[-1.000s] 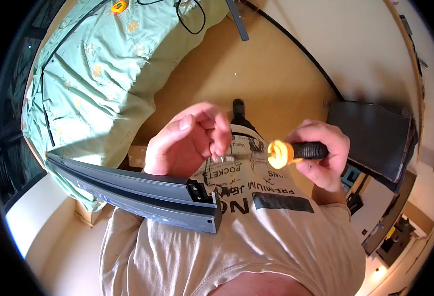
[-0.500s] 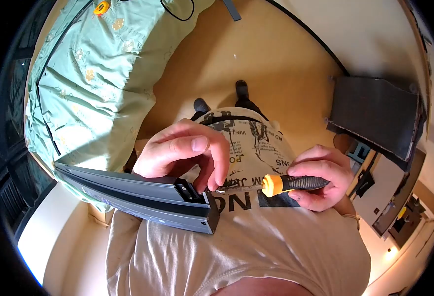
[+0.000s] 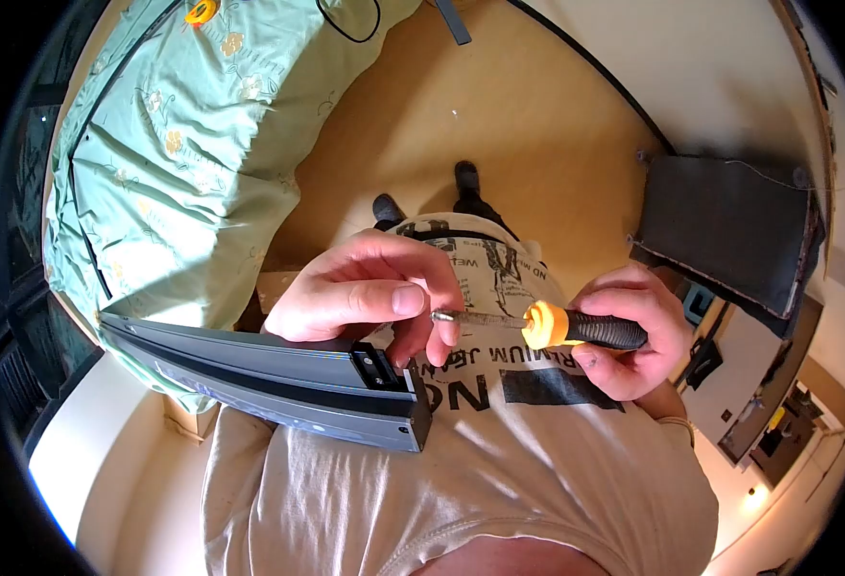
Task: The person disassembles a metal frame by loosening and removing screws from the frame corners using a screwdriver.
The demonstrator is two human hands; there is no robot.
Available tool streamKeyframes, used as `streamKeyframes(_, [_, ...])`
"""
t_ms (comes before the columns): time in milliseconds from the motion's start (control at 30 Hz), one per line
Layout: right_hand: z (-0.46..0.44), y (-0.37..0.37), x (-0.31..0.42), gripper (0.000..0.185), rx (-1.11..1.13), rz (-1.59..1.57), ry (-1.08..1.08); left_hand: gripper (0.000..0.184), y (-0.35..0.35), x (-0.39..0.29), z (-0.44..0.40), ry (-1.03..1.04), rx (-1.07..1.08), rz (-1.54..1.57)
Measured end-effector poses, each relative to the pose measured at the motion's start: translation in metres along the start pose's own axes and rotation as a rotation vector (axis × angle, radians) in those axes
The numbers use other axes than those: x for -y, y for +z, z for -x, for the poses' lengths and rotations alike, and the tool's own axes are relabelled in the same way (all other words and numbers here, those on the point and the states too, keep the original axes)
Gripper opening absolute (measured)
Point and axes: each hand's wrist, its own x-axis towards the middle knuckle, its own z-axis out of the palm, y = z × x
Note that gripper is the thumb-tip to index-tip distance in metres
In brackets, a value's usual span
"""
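My right hand (image 3: 629, 331) is wrapped round the black-and-yellow handle of a screwdriver (image 3: 549, 324), its shaft pointing left. At the tip of the shaft, my left hand (image 3: 369, 293) has its fingers curled, with thumb and forefinger close around the metal end. Whether a small part sits between them is hard to make out. Below the left hand lies a long dark grey metal profile (image 3: 278, 384), its near end against my shirt. A black slotted fitting (image 3: 372, 367) shows at that end, near the lower left fingers.
A bed with a green flowered cover (image 3: 202, 144) stands at the left, with a yellow-orange round object (image 3: 202, 12) on it. At the right is a dark box-like piece (image 3: 725, 226). My feet (image 3: 467, 178) stand on the tan floor (image 3: 422, 86).
The screwdriver has moved slightly up and right. My left thumb and fingers have shifted up and right, away from the profile's end and around the screwdriver tip.
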Motion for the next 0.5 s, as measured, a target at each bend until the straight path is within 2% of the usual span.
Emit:
streamKeyframes(100, [0.000, 0.000, -0.001, 0.034, -0.022, 0.010, -0.005, 0.029, -0.007, 0.001, -0.002, 0.016, 0.100, 0.000])
streamKeyframes(233, [0.000, 0.001, 0.000, 0.035, -0.026, 0.030, -0.020, 0.026, -0.004, -0.001, -0.001, 0.025, 0.084, 0.016])
streamKeyframes(333, [-0.001, -0.002, 0.000, 0.035, -0.017, 0.063, -0.036, 0.022, 0.004, -0.003, 0.001, -0.003, 0.004, 0.014])
streamKeyframes(400, [-0.001, -0.002, 0.001, 0.035, -0.019, 0.072, -0.030, 0.032, 0.012, -0.003, -0.001, 0.010, -0.178, -0.096])
streamKeyframes(500, [-0.001, -0.003, 0.003, 0.035, -0.024, 0.103, -0.041, 0.030, 0.010, -0.001, -0.001, 0.037, -0.176, -0.092])
